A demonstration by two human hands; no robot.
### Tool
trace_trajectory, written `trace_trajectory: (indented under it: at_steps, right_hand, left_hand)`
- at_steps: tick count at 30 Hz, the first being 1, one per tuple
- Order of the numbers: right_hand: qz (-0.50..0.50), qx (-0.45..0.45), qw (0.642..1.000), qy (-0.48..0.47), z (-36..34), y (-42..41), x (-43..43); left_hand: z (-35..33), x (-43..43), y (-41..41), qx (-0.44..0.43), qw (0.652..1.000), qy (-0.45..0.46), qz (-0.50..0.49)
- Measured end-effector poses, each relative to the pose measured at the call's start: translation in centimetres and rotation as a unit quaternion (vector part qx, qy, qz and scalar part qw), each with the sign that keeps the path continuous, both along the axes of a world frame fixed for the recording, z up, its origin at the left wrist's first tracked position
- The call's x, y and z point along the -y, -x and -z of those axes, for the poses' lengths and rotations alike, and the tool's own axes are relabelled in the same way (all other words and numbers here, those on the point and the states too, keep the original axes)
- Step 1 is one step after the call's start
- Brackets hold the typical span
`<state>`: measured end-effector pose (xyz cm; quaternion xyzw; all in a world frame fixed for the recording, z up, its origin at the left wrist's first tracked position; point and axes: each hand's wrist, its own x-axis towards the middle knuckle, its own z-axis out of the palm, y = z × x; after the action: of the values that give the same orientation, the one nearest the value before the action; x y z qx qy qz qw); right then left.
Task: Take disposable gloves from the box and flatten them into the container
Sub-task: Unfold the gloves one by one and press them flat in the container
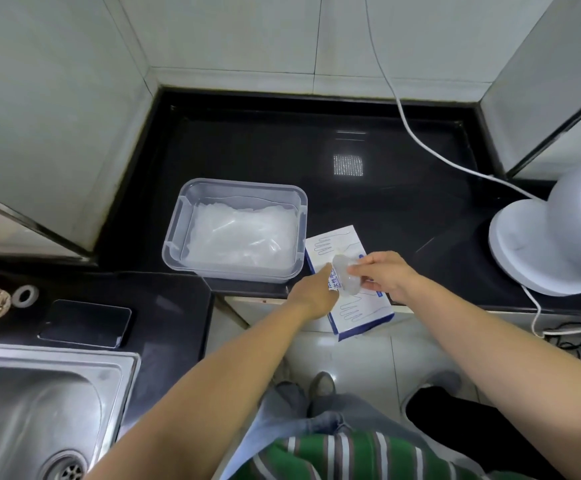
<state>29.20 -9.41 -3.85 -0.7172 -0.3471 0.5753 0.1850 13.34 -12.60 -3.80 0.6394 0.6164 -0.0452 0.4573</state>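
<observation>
Clear plastic glove (346, 277), crumpled, is pinched by both the left hand (313, 296) and the right hand (382, 275) above the white-and-blue box (361, 315), just right of the container (175, 237) holding flattened gloves (240, 237).

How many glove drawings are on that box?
2 show on the glove box: one at its far end, one at its near end. The left hand and right hand may hide more.
</observation>
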Motion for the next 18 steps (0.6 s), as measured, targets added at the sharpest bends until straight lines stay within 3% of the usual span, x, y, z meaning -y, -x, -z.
trace_trajectory:
  at_steps: [8, 12, 18]
  right_hand:
    - [0.020, -0.048, 0.999, -0.001, -0.5, -1.4, -0.6]
    - [-0.057, -0.022, 0.996, 0.069, -0.3, -1.4, -0.3]
    - [-0.019, -0.094, 0.995, 0.028, -0.5, -2.1, -0.4]
  left_hand:
    - [-0.1, -0.1, 0.1, -0.069, 0.995, -0.004, 0.069]
    - [-0.1, -0.2, -0.3, -0.094, 0.992, -0.001, 0.088]
    - [-0.3, -0.4, -0.8, -0.108, 0.990, -0.019, 0.092]
